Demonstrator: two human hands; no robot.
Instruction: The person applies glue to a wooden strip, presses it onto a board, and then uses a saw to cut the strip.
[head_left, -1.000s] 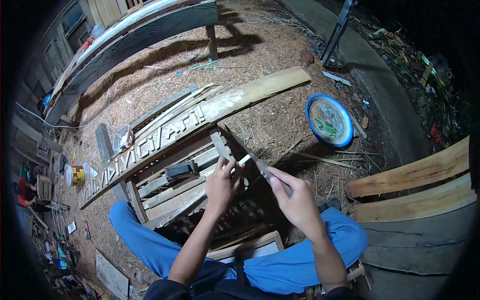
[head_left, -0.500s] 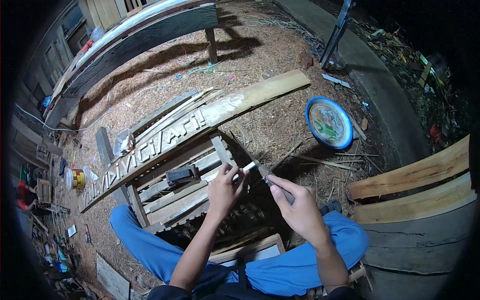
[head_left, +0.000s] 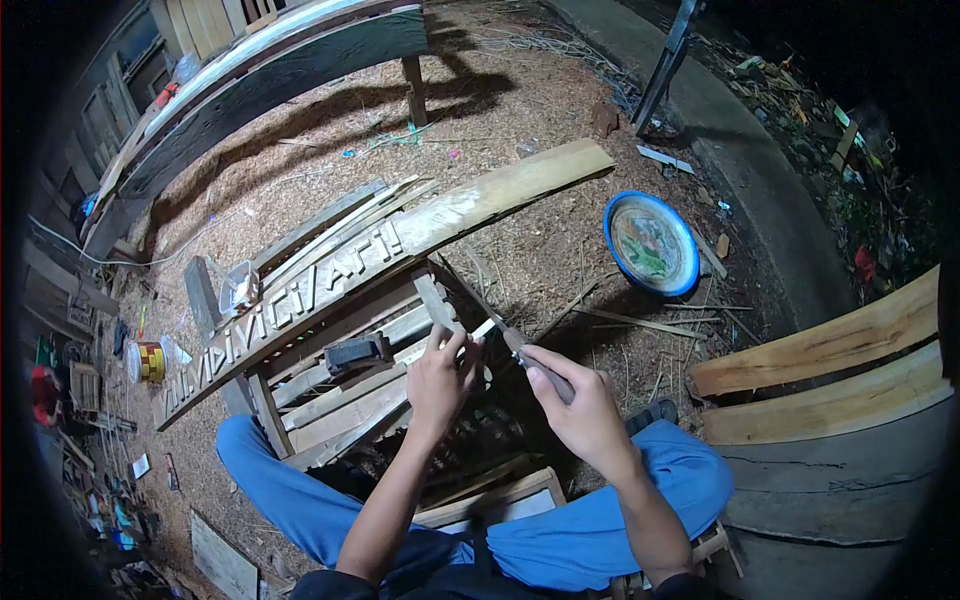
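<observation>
My left hand [head_left: 438,385] is closed around a thin, pale wooden strip [head_left: 486,327], whose light end sticks out past the fingers. My right hand [head_left: 585,415] grips a knife [head_left: 558,384] by its handle, with the dark blade pointing up and left beside the strip's end. Whether the blade touches the strip I cannot tell. Below and left of my hands stands a slatted wooden stand [head_left: 345,415], with a dark block-like tool [head_left: 357,353] on it. A long board [head_left: 500,195] with raised wooden letters lies across its far side.
A blue-rimmed basin [head_left: 652,243] sits on the shavings at right, near thick planks [head_left: 820,350]. At the back left is a long wooden bench [head_left: 270,105]. A small clear container [head_left: 240,287] and a yellow tub [head_left: 147,361] are on the left.
My left hand and the strip have shifted slightly left, and less of the strip's pale end shows. The knife has moved a little left and down. The view has shifted slightly.
</observation>
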